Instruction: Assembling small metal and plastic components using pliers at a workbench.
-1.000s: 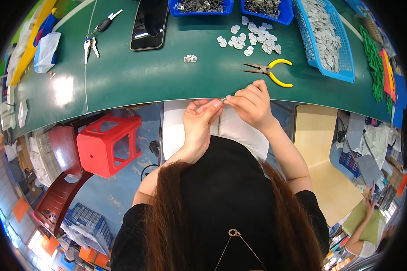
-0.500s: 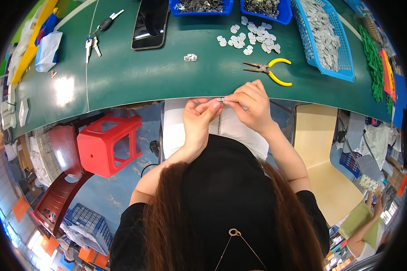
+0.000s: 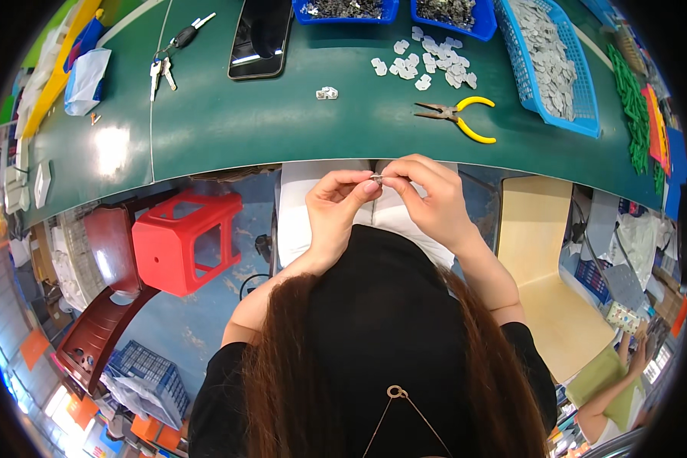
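Just off the table's near edge, above my lap, my left hand (image 3: 337,204) and my right hand (image 3: 432,197) meet fingertip to fingertip. Between them they pinch a small pale part (image 3: 376,178), mostly covered by the fingers, so its exact shape cannot be made out. On the green table (image 3: 229,126) ahead lies a single small whitish clear piece with metal on it (image 3: 327,93). To its right rest pliers (image 3: 458,118) with yellow handles, jaws pointing left. Beyond the pliers, several loose translucent plastic pieces (image 3: 435,61) are scattered.
A light blue basket (image 3: 588,91) of translucent pieces stands at right, beside two dark blue trays (image 3: 393,17) of small metal parts. A phone (image 3: 259,38) and keys (image 3: 160,72) lie at left. Below are a red stool (image 3: 164,256) and a beige chair (image 3: 538,290); another person's arm (image 3: 607,393) shows lower right.
Both hands have drawn slightly back from the table edge, still pinching the small part. My right fingers have curled closer over it. The view has shifted a little.
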Action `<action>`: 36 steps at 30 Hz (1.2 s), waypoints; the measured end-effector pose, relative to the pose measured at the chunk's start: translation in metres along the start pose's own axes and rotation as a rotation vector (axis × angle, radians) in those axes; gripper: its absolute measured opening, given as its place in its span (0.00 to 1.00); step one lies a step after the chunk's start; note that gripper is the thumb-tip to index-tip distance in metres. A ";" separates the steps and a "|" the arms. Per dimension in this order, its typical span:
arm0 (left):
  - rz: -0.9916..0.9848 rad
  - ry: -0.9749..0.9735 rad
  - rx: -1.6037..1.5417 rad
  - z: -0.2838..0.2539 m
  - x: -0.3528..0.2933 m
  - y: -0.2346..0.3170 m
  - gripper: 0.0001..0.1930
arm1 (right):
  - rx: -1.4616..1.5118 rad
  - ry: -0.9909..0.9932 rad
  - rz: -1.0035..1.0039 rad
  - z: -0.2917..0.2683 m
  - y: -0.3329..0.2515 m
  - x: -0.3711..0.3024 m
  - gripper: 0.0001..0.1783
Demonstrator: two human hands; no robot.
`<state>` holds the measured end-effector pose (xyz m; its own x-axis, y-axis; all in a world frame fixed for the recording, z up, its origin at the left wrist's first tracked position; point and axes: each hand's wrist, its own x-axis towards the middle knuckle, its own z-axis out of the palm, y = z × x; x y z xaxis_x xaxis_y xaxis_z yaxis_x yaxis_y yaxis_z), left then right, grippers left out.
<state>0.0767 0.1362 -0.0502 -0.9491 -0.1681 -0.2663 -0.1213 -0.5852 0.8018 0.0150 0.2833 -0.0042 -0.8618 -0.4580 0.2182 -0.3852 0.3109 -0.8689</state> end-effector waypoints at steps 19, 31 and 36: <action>0.119 -0.111 -0.031 0.008 0.002 0.013 0.06 | 0.530 0.094 0.183 -0.002 -0.016 -0.006 0.07; 0.107 -0.144 -0.046 0.014 0.001 0.018 0.06 | 0.556 0.105 0.254 -0.006 -0.019 -0.009 0.08; 0.130 -0.147 -0.019 0.009 -0.001 0.014 0.06 | 0.609 0.126 0.293 -0.002 -0.023 -0.012 0.07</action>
<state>0.0733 0.1355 -0.0340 -0.9888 -0.1264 -0.0792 0.0092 -0.5813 0.8137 0.0333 0.2834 0.0141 -0.9483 -0.3142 -0.0456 0.0917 -0.1334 -0.9868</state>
